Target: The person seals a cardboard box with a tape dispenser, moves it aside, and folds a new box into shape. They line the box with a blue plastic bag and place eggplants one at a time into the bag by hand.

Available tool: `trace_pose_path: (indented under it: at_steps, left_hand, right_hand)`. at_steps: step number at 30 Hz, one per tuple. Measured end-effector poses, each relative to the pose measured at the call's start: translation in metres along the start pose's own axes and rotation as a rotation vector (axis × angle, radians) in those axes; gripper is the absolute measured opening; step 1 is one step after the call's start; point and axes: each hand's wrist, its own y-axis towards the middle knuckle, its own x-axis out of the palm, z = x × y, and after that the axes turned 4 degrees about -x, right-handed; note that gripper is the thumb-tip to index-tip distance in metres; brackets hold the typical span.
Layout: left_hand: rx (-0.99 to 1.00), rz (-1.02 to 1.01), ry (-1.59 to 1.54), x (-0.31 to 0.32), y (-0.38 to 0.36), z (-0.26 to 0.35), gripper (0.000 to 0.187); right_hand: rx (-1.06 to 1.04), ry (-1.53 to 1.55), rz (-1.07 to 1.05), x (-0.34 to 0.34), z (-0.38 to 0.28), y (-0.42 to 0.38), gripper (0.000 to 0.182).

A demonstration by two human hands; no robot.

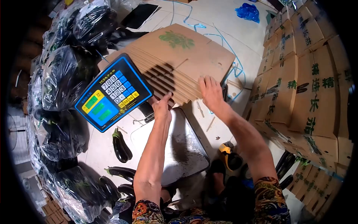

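With your right hand (pixel 212 93), fingers close together, and left hand (pixel 162 109), fingers partly hidden, neither pinch certain, evenly support the flattened brown cardboard stack (pixel 209 52) just beyond the pale rectangular metal platform (pixel 190 158)

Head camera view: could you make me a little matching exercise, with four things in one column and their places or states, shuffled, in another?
Things:
1. Scale keypad panel
2. Blue plastic
3. Flattened cardboard
4. Plastic-wrapped eggplants

Places or states:
A. Crumpled on the floor, near the top of the view
B. Heaped along the left side of the view
C. Blue-edged, with white number keys
D. Touched by the left hand and right hand

Right pairs: 1-C, 2-A, 3-D, 4-B
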Motion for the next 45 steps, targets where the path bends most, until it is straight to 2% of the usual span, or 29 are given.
trace_pose_path:
  at_steps: [1, 2, 4, 5, 8, 12, 15, 18, 19, 20, 23, 26, 27, 30, 31, 34, 35, 38, 39, 43, 45]
  left_hand:
    - [0.007, -0.03, -0.001, 0.015, -0.008, 0.005, 0.076]
    - [0.023, -0.06, -0.008, 0.031, -0.015, 0.012, 0.073]
    - [0.143, -0.258, -0.08, 0.074, -0.039, 0.032, 0.069]
    - [0.115, -0.266, -0.095, 0.092, -0.05, 0.041, 0.069]
    - [0.172, -0.316, 0.006, 0.128, -0.079, 0.072, 0.067]
    - [0.323, -0.382, 0.37, 0.149, -0.125, 0.106, 0.067]
    - [0.422, -0.404, 0.639, 0.159, -0.151, 0.114, 0.066]
    - [0.514, -0.536, 0.844, 0.174, -0.173, 0.116, 0.065]
    - [0.456, -0.569, 0.927, 0.18, -0.174, 0.109, 0.063]
    - [0.571, -0.545, 1.007, 0.185, -0.181, 0.098, 0.062]
    - [0.588, -0.647, 1.042, 0.207, -0.2, 0.089, 0.049]
    - [0.668, -0.662, 1.101, 0.227, -0.188, 0.072, 0.046]
    - [0.601, -0.735, 1.15, 0.231, -0.182, 0.077, 0.051]
    - [0.566, -0.788, 1.105, 0.223, -0.183, 0.079, 0.06]
    - [0.537, -0.773, 1.102, 0.217, -0.184, 0.08, 0.068]
    - [0.362, -0.758, 0.89, 0.202, -0.171, 0.074, 0.068]
    - [0.299, -0.751, 0.877, 0.197, -0.167, 0.071, 0.071]
    - [0.232, -0.753, 0.709, 0.201, -0.175, 0.055, 0.071]
    - [0.231, -0.767, 0.764, 0.202, -0.172, 0.051, 0.072]
    - [0.272, -0.771, 0.741, 0.202, -0.165, 0.042, 0.067]
    - [0.246, -0.718, 0.729, 0.196, -0.171, 0.056, 0.063]
  right_hand:
    - [-0.004, -0.009, 0.052, -0.014, 0.006, 0.007, 0.054]
    - [0.022, 0.014, 0.047, -0.027, 0.012, 0.014, 0.055]
    - [0.075, 0.068, 0.039, -0.051, 0.022, 0.023, 0.056]
    - [0.119, 0.132, 0.05, -0.067, 0.025, 0.027, 0.055]
    - [0.297, 0.294, -0.113, -0.118, 0.033, 0.026, 0.06]
    - [0.362, 0.384, -0.101, -0.188, 0.03, -0.009, 0.054]
    - [0.434, 0.423, -0.023, -0.211, 0.022, -0.045, 0.054]
    - [0.515, 0.408, 0.075, -0.227, 0.022, -0.071, 0.056]
    - [0.555, 0.356, 0.068, -0.229, 0.023, -0.08, 0.057]
    - [0.595, 0.406, 0.094, -0.235, 0.026, -0.088, 0.055]
    - [0.659, 0.589, 0.187, -0.252, 0.038, -0.103, 0.052]
    - [0.693, 0.723, 0.283, -0.249, 0.046, -0.117, 0.052]
    - [0.717, 0.788, 0.255, -0.253, 0.047, -0.119, 0.057]
    - [0.709, 0.789, 0.429, -0.243, 0.036, -0.124, 0.062]
    - [0.863, 0.796, 0.339, -0.26, 0.021, -0.12, 0.069]
    - [0.424, 0.106, 0.462, -0.267, 0.006, -0.137, 0.071]
    - [0.318, 0.013, 0.411, -0.269, 0.005, -0.144, 0.072]
    - [0.215, 0.043, 0.243, -0.271, 0.006, -0.116, 0.071]
    - [0.339, 0.139, 0.131, -0.266, 0.015, -0.1, 0.061]
    - [0.284, -0.187, 0.157, -0.253, 0.034, -0.102, 0.037]
    - [0.247, -0.212, 0.14, -0.249, 0.043, -0.117, 0.036]
